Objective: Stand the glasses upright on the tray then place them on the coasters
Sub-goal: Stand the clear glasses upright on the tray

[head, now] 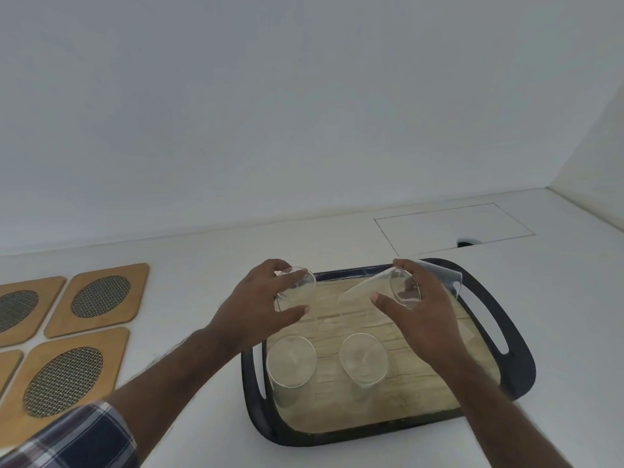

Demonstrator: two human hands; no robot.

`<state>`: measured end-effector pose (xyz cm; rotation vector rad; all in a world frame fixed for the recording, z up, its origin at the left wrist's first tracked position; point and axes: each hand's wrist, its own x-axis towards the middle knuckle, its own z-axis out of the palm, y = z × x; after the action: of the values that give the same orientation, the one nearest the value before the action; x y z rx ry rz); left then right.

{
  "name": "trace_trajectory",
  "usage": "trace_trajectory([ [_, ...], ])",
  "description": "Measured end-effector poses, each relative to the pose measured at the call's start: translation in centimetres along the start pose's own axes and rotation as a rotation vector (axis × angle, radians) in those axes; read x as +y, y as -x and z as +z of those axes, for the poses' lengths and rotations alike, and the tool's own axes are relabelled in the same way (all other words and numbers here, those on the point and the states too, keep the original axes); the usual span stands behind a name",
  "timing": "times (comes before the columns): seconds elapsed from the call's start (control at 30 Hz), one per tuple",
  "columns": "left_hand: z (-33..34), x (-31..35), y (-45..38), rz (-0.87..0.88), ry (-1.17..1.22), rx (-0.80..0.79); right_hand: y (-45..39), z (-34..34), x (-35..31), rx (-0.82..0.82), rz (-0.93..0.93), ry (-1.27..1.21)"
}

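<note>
Nowhere legible writing on tray [516,336]

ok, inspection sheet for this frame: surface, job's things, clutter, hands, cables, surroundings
Surface: white counter, with a flush hatch outline at the back right.
Job's things: dark tray; four glasses on it. Near two stand on the tray; far two are held. Wooden coasters at left, bare.
Clutter: nothing seen.
Hands: left hand grips far-left glass; right hand grips a tilted glass.
Cables: nothing seen.
Surroundings: plain white wall.
</note>
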<state>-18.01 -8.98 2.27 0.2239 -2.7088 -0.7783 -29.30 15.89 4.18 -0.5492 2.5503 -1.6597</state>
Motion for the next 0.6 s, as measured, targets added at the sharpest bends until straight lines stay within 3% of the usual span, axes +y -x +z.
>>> trace_trajectory([
  [0.6,1.3,-0.2,1.0,-0.088,0.081,0.085,-0.7,1.7,0.0,-0.098,-0.108,0.147],
])
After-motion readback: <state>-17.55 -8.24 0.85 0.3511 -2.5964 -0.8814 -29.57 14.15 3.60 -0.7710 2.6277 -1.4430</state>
